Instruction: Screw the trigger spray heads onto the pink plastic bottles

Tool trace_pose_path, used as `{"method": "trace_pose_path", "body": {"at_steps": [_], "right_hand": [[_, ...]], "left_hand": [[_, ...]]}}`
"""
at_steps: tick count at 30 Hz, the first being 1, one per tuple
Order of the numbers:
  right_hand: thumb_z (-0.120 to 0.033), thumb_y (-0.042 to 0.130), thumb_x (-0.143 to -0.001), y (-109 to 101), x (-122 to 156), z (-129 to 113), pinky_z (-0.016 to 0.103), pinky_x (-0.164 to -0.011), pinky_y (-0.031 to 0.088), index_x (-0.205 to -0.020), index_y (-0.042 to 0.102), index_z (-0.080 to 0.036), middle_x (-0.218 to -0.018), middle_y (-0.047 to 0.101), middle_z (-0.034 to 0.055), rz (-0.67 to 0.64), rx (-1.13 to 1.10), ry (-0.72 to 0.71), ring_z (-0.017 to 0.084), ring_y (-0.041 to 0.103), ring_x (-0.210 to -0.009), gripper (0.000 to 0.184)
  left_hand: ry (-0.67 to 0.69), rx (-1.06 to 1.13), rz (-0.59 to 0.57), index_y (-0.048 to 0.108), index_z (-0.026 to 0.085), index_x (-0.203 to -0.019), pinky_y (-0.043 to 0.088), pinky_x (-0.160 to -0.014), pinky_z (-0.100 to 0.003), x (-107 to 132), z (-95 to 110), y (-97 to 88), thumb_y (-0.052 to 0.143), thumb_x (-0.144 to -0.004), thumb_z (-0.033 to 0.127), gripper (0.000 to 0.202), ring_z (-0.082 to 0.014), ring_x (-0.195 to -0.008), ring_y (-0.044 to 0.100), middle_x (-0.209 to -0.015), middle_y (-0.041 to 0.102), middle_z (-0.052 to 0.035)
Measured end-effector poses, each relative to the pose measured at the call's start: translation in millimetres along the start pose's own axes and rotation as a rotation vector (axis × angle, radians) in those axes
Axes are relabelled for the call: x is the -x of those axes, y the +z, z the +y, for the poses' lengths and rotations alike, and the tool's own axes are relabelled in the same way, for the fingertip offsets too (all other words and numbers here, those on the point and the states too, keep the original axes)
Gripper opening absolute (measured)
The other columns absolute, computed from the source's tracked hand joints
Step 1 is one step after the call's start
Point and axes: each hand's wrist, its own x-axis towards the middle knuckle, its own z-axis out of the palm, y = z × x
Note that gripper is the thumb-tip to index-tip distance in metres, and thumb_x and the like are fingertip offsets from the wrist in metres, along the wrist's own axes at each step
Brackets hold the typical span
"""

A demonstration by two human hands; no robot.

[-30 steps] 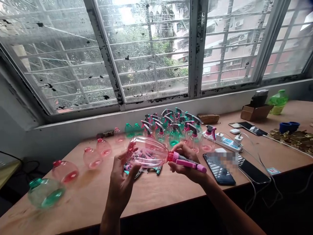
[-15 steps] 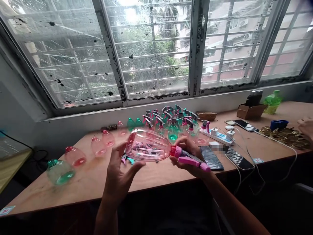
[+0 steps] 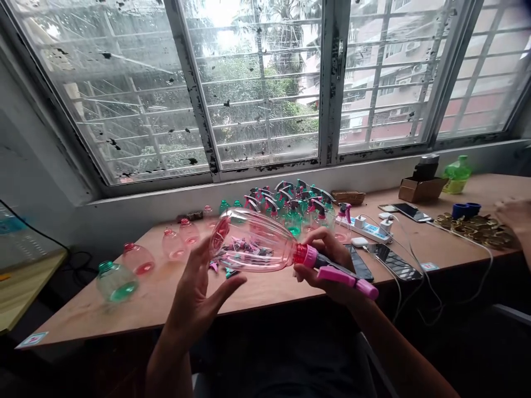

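A clear pink spray bottle (image 3: 257, 243) lies sideways in the air above the wooden table's (image 3: 265, 290) front edge. My right hand (image 3: 327, 268) is wrapped round its pink trigger head (image 3: 344, 275) at the neck. My left hand (image 3: 199, 296) is spread open against the bottle's base, fingers apart, touching or almost touching it. Loose trigger heads (image 3: 226, 271) lie on the table right behind the bottle.
Capless pink bottles (image 3: 139, 258) and a green one (image 3: 115, 282) stand at the left. A cluster of finished spray bottles (image 3: 296, 209) stands by the window sill. Phones (image 3: 394, 262), a power strip (image 3: 371, 230), cables and a cardboard box (image 3: 421, 189) lie right. Another person's hand (image 3: 514, 215) shows far right.
The view has pulled back and tilted up. The bottle stays in my hands, with its trigger end now lower and further right. My left fingers have spread wider at the base.
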Motion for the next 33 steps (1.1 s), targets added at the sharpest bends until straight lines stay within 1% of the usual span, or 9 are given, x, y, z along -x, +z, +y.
{"method": "trace_pose_path", "body": {"at_steps": [2, 6, 12, 15, 18, 22, 28, 31, 33], "right_hand": [[-0.025, 0.089, -0.076, -1, -3, 2, 0.023, -0.049, 0.049, -0.099, 0.054, -0.027, -0.072, 0.069, -0.0053, 0.002, 0.014, 0.006, 0.014, 0.063, -0.055, 0.042], [-0.029, 0.093, -0.071, -2, -12, 15, 0.023, -0.046, 0.047, -0.094, 0.056, -0.025, -0.07, 0.068, -0.0052, 0.03, 0.047, 0.014, 0.013, 0.06, -0.051, 0.043], [-0.036, 0.087, -0.078, -10, -26, 44, 0.025, -0.047, 0.05, -0.098, 0.056, -0.025, -0.072, 0.069, -0.0034, -0.003, -0.023, 0.019, 0.016, 0.066, -0.056, 0.038], [-0.034, 0.09, -0.075, -11, -31, 55, 0.022, -0.046, 0.046, -0.099, 0.057, -0.025, -0.071, 0.068, -0.0041, 0.006, -0.029, 0.055, 0.014, 0.062, -0.055, 0.042], [-0.03, 0.093, -0.072, -8, -35, 68, 0.022, -0.045, 0.044, -0.095, 0.057, -0.025, -0.071, 0.067, -0.0049, 0.015, -0.015, 0.097, 0.012, 0.059, -0.053, 0.042], [-0.031, 0.09, -0.075, -5, -37, 81, 0.022, -0.047, 0.045, -0.094, 0.057, -0.025, -0.07, 0.067, -0.0044, -0.008, -0.07, 0.139, 0.013, 0.06, -0.055, 0.038], [-0.03, 0.088, -0.078, -4, -33, 69, 0.025, -0.051, 0.055, -0.099, 0.058, -0.025, -0.073, 0.074, -0.0031, -0.023, -0.218, 0.153, 0.015, 0.069, -0.056, 0.037], [-0.029, 0.088, -0.078, -2, -26, 53, 0.024, -0.051, 0.056, -0.099, 0.058, -0.025, -0.074, 0.074, -0.0031, -0.018, -0.204, 0.131, 0.014, 0.069, -0.056, 0.037], [-0.026, 0.089, -0.077, 0, -20, 44, 0.022, -0.052, 0.055, -0.099, 0.058, -0.025, -0.075, 0.073, -0.0038, -0.005, -0.154, 0.129, 0.013, 0.068, -0.057, 0.038]], "left_hand": [[-0.055, -0.02, -0.015, 0.051, 0.029, -0.143, 0.033, -0.124, -0.051, -1, -5, -0.4, 0.08, -0.084, 0.033, 0.065, -0.033, -0.149, 0.039, -0.156, 0.05, -0.011], [-0.168, -0.039, 0.115, 0.06, 0.025, -0.127, 0.037, -0.12, -0.059, -9, -19, 2.2, 0.077, -0.085, 0.044, 0.049, -0.0365, -0.139, 0.052, -0.139, 0.064, -0.014], [-0.009, -0.087, 0.065, 0.06, 0.03, -0.126, 0.038, -0.121, -0.052, -27, -47, -4.1, 0.087, -0.076, 0.028, 0.057, -0.0328, -0.142, 0.05, -0.149, 0.058, -0.0089], [-0.064, -0.17, 0.067, 0.06, 0.029, -0.128, 0.047, -0.114, -0.051, -31, -62, -7.2, 0.087, -0.074, 0.038, 0.061, -0.036, -0.135, 0.057, -0.139, 0.066, -0.0106], [-0.12, -0.202, 0.119, 0.063, 0.026, -0.121, 0.056, -0.102, -0.048, -34, -76, -6.1, 0.08, -0.079, 0.048, 0.05, -0.0372, -0.128, 0.063, -0.13, 0.071, -0.0106], [-0.177, -0.197, 0.146, 0.065, 0.026, -0.117, 0.057, -0.098, -0.048, -41, -88, -6.3, 0.074, -0.085, 0.048, 0.04, -0.0339, -0.116, 0.07, -0.123, 0.074, -0.0085], [-0.069, -0.211, 0.092, 0.062, 0.031, -0.129, 0.045, -0.114, -0.048, -35, -88, -16.0, 0.082, -0.081, 0.039, 0.053, -0.033, -0.136, 0.056, -0.142, 0.065, -0.0071], [-0.034, -0.291, 0.076, 0.057, 0.032, -0.135, 0.046, -0.114, -0.049, -28, -76, -15.2, 0.077, -0.086, 0.037, 0.053, -0.0321, -0.135, 0.058, -0.141, 0.065, -0.008], [-0.022, -0.341, 0.026, 0.052, 0.03, -0.139, 0.048, -0.111, -0.049, -23, -63, -11.8, 0.08, -0.083, 0.039, 0.063, -0.0336, -0.136, 0.057, -0.14, 0.065, -0.0098]]}}
